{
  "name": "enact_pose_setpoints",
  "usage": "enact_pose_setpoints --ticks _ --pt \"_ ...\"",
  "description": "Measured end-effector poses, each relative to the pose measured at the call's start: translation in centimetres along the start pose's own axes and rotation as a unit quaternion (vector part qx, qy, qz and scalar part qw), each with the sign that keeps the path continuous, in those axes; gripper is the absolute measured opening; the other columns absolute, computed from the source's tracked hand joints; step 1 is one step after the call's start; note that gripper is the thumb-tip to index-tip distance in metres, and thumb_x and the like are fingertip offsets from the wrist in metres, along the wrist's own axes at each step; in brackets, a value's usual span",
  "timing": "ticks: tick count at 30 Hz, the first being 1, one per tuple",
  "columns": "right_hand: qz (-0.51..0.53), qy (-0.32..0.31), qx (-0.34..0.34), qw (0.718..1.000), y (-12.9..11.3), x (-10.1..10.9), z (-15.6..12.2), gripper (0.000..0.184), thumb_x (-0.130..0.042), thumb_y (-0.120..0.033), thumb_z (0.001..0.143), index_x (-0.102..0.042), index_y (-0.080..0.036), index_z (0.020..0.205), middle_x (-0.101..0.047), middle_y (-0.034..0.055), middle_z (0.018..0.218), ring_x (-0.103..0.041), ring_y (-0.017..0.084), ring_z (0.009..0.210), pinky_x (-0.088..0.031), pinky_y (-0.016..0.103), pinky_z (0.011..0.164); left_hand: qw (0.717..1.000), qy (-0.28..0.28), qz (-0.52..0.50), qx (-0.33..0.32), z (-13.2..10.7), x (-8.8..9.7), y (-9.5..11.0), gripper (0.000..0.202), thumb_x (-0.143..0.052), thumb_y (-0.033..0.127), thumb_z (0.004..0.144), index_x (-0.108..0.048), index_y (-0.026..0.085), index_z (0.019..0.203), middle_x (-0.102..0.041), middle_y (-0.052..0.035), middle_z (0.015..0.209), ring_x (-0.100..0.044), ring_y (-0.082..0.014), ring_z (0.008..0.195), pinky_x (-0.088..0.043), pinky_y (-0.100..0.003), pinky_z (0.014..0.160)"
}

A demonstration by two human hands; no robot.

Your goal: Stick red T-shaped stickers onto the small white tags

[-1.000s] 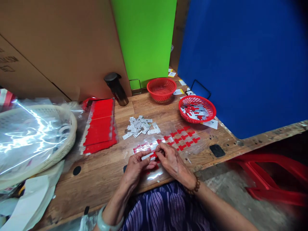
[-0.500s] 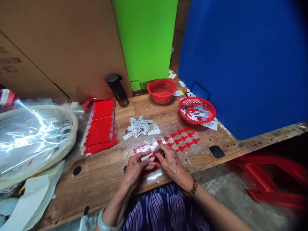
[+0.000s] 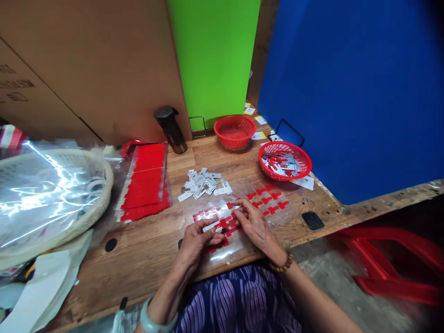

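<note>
My left hand [image 3: 194, 240] pinches a small white-silver flat plate [image 3: 211, 226] between thumb and fingers, and a bit of red shows at its right end. Just to the right, my right hand [image 3: 255, 227] has its fingers curled with thumb and index tips close together over a clear sheet of red cross-shaped stickers [image 3: 229, 224]. Whatever may be between those tips is too small to make out. A second clear sheet with red stickers [image 3: 267, 200] lies beyond the right hand. Behind both hands is a loose pile of silver flat plates [image 3: 201, 183].
A red basket [image 3: 303, 159] of plates with red parts stands at right, another red basket [image 3: 235, 134] behind it. Stacked red sheets [image 3: 144, 180], a dark bottle [image 3: 171, 130] and a large pale basket [image 3: 104, 203] are at left. Green [image 3: 215, 55] and blue [image 3: 347, 92] panels border the table.
My right hand has moved away from the plate in my left hand, to the right and slightly up over the sticker sheet. My left hand still holds the plate in nearly the same place.
</note>
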State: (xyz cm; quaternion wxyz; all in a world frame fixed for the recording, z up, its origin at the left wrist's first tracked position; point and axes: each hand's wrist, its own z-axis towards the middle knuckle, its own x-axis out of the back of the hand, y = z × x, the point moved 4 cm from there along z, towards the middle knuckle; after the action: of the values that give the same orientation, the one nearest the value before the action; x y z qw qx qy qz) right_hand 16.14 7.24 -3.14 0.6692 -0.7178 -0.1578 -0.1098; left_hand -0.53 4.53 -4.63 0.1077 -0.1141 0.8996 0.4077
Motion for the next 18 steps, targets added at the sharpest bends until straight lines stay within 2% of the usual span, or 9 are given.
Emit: enact_pose_setpoints --ticks 3,6,12,18 --pt "0.037 -0.07 -0.008 0.997 -0.4 -0.5 -0.4 0.02 -0.04 -0.031 0.089 -0.055 -0.018 0.089 -0.054 -0.0033 0.062 -0.055 0.011 0.055 -0.043 0.023 0.056 1.0 -0.003 0.0 0.0 -0.1 -0.2 0.1 0.034 -0.072 0.011 0.067 -0.058 0.008 0.098 -0.07 -0.008 0.059 -0.069 -0.0166 0.055 -0.055 -0.019 0.055" --pt "0.078 -0.126 -0.014 0.989 -0.8 -1.5 -0.8 0.023 -0.041 -0.034 0.089 -0.055 -0.017 0.083 -0.056 -0.003 0.062 -0.055 0.01 0.052 -0.043 0.021 0.053 1.0 -0.011 0.003 -0.003 -0.3 -0.6 0.3 0.033 -0.072 0.012 0.067 -0.058 0.008 0.096 -0.07 -0.0088 0.061 -0.069 -0.0168 0.056 -0.055 -0.019 0.056" --pt "0.136 -0.161 -0.061 0.976 -0.4 -2.3 -0.6 0.023 -0.046 -0.036 0.086 -0.052 -0.016 0.077 -0.054 -0.0046 0.053 -0.051 0.009 0.046 -0.04 0.02 0.049 0.999 -0.035 0.006 0.003 -0.8 -1.0 0.6 0.033 -0.071 0.011 0.067 -0.057 0.007 0.097 -0.071 -0.0106 0.065 -0.068 -0.0148 0.057 -0.055 -0.019 0.057" --pt "0.205 -0.197 -0.083 0.955 -0.4 -2.2 -0.7 0.022 -0.053 -0.038 0.082 -0.052 -0.015 0.08 -0.057 -0.0042 0.056 -0.053 0.008 0.047 -0.04 0.02 0.05 0.999 -0.035 0.011 -0.004 -0.5 -0.8 0.4 0.03 -0.069 0.01 0.069 -0.056 0.007 0.096 -0.071 -0.0114 0.064 -0.067 -0.0141 0.056 -0.054 -0.018 0.055"
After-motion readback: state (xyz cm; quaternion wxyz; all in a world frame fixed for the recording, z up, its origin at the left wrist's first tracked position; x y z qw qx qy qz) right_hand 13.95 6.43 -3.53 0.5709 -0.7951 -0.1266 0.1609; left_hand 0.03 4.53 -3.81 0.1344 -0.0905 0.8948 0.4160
